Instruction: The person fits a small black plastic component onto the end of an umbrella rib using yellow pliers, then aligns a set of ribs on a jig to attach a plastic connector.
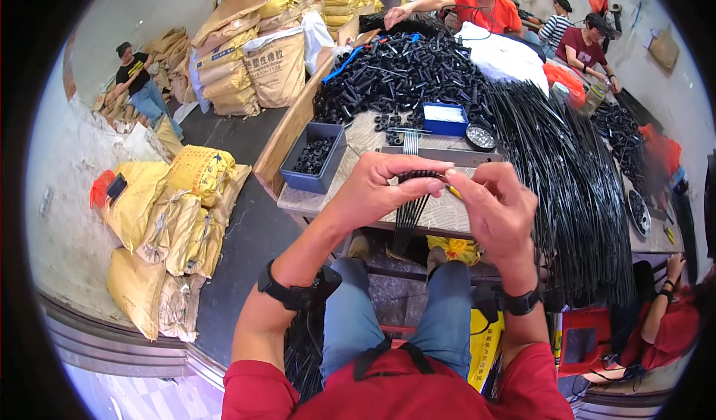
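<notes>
Thin black rods point(409, 210), a small bundle of them, hang down over the near edge of the worktable point(440, 215), and their upper ends are caught between the person's two hands. The left hand point(382, 189) has its fingers curled closed over the top of the bundle, thumb underneath, gripping the rods just above the table edge. The right hand point(498, 210) sits just beside it, touching or nearly touching, with its fingers bent in a pinch at the rod ends; a small yellow piece point(453, 191) shows between the two hands, though what it is cannot be told. Each wrist carries a black watch-like band.

On the table just beyond the hands lies a flat grey bar point(440, 154) with a few more rods laid across it. Farther off stand a small blue box point(445, 118) and a round dish point(480, 136) of small parts, and to the left a larger blue bin point(314, 157) holding black rings. Behind these rises a heap of black plastic pieces point(403, 69). To the right, a thick sheaf of long black rods point(578, 181) drapes across the table and down its near side.

Yellow sacks point(179, 218) are piled on the floor to the left. Other people in red shirts work at the far end and at the near right.
</notes>
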Available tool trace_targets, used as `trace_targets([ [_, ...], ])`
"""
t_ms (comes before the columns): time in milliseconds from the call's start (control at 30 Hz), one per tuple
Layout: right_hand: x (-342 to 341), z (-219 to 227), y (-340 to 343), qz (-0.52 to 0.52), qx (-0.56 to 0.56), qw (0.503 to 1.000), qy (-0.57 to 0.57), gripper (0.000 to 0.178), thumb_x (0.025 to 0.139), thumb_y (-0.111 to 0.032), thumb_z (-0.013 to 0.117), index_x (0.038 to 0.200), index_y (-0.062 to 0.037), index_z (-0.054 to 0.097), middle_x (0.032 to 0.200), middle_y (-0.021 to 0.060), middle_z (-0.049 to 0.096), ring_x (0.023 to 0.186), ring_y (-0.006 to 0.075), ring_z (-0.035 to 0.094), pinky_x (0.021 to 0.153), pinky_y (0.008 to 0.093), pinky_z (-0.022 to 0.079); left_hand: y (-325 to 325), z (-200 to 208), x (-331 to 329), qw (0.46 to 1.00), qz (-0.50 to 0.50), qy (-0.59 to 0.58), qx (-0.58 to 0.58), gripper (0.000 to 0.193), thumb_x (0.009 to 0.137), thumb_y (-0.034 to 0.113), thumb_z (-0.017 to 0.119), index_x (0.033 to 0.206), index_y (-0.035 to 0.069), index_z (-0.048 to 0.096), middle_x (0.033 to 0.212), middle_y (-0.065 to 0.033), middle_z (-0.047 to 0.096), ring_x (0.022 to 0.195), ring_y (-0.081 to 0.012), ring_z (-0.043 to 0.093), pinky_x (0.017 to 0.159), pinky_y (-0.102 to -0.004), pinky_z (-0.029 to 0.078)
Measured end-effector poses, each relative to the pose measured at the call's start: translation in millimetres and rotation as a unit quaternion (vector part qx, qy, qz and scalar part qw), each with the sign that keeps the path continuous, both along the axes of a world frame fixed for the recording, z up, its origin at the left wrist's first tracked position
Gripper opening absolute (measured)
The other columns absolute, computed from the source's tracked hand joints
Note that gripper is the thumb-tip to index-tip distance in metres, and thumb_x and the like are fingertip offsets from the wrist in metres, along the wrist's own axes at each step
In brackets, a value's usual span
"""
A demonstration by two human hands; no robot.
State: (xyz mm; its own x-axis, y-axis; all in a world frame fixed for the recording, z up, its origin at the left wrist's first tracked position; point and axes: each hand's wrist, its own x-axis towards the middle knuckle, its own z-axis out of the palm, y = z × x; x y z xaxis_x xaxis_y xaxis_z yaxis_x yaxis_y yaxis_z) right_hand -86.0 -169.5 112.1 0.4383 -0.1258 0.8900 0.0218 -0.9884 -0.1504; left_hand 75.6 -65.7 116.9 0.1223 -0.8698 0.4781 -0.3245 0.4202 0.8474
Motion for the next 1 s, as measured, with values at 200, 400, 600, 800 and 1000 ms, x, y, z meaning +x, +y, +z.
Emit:
trace_targets([
  [200,-3.0,22.9,-8.7,0.015,-0.118,0.991,0.059,0.028,0.063,-0.001,0.062,0.089,-0.0092,0.063,0.079,0.0038,0.052,0.059,0.014,0.055,0.049,0.0249,0.044,0.2,0.9,7.6,0.995,-0.067,0.04,0.06,0.025,0.082,0.002,0.058,0.107,0.002,0.061,0.095,-0.0102,0.065,0.089,-0.0123,0.06,0.08,-0.0253,0.047],
  [400,-6.8,22.0,-6.3,0.006,-0.115,0.99,0.08,0.024,0.065,-0.003,0.061,0.087,-0.0111,0.061,0.078,0.0027,0.052,0.058,0.0137,0.055,0.05,0.0263,0.045,0.0,0.9,7.7,0.993,-0.114,0.004,0.033,0.029,0.081,-0.003,0.058,0.109,0.002,0.059,0.096,-0.0104,0.065,0.093,-0.0139,0.059,0.081,-0.0259,0.047],
  [600,-3.0,20.0,-3.2,-0.002,-0.113,0.992,0.062,0.023,0.066,-0.005,0.06,0.088,-0.012,0.061,0.078,0.0018,0.052,0.056,0.0141,0.056,0.049,0.0275,0.045,0.4,-0.6,10.4,0.994,-0.103,0.024,0.04,0.027,0.08,-0.003,0.059,0.106,0.002,0.06,0.094,-0.0098,0.066,0.089,-0.0116,0.06,0.078,-0.0235,0.047],
  [800,6.1,14.2,1.6,0.062,-0.043,0.996,0.057,0.028,0.067,-0.004,0.06,0.094,-0.0106,0.057,0.078,0.003,0.051,0.061,0.0183,0.058,0.051,0.0296,0.046,1.8,2.1,8.2,0.993,-0.067,-0.068,0.07,0.026,0.079,0.006,0.064,0.105,0.002,0.061,0.091,-0.0032,0.065,0.082,-0.0061,0.057,0.073,-0.0224,0.046],
  [1000,0.9,16.2,-4.1,0.067,-0.038,0.995,0.061,0.024,0.07,-0.003,0.06,0.093,-0.0104,0.059,0.079,0.0039,0.051,0.06,0.0187,0.057,0.049,0.0298,0.046,2.6,-4.8,20.2,0.992,-0.055,-0.07,0.093,0.03,0.077,0.009,0.067,0.106,0.004,0.062,0.089,-0.0005,0.064,0.08,-0.0041,0.053,0.069,-0.0213,0.044],
])
